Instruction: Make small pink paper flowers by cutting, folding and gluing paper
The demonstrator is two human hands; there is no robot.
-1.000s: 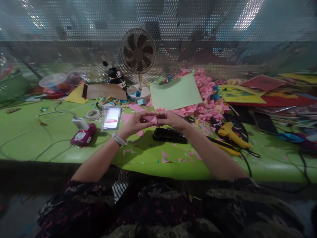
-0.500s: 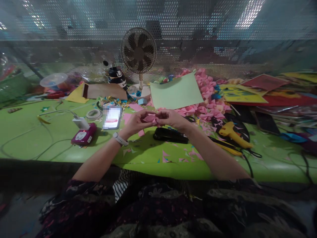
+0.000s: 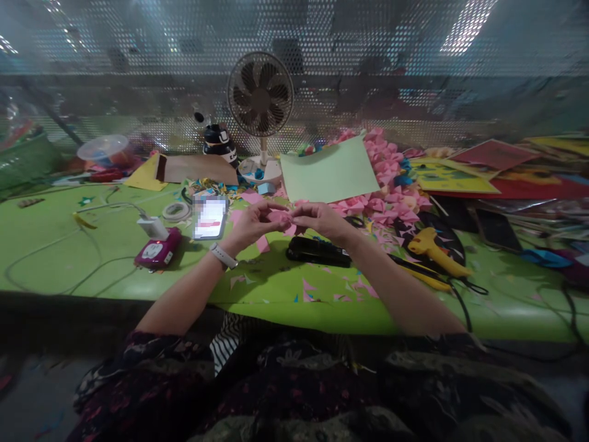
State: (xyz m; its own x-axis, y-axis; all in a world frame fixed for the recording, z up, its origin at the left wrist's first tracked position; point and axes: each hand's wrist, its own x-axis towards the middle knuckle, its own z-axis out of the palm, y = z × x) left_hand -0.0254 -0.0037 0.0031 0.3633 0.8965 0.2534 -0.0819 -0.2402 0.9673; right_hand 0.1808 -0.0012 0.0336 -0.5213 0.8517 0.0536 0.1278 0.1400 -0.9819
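Observation:
Between my two hands is a small piece of folded pink paper (image 3: 280,216). My left hand (image 3: 252,224), with a white watch (image 3: 223,255) on its wrist, pinches the paper's left side. The fingertips of my right hand (image 3: 323,221) are closed on its right side. Fingers cover part of the paper, so its full shape is hidden. Just below the hands a black stapler (image 3: 318,252) lies on the green table (image 3: 271,285). Behind them a pale green sheet (image 3: 329,172) leans on a heap of pink folded paper pieces (image 3: 391,159).
A phone (image 3: 210,217), a tape roll (image 3: 177,212) and a maroon power adapter (image 3: 159,248) lie to the left. A fan (image 3: 261,95) and a black bottle (image 3: 218,142) stand behind. At right are a yellow glue gun (image 3: 439,252), a cutter (image 3: 423,274) and a dark phone (image 3: 497,230). Pink scraps litter the front.
The pink paper has gone from a flat-looking pointed fold to a more crumpled, bunched shape between the fingertips. Both hands stay in nearly the same place, and the view has shifted slightly.

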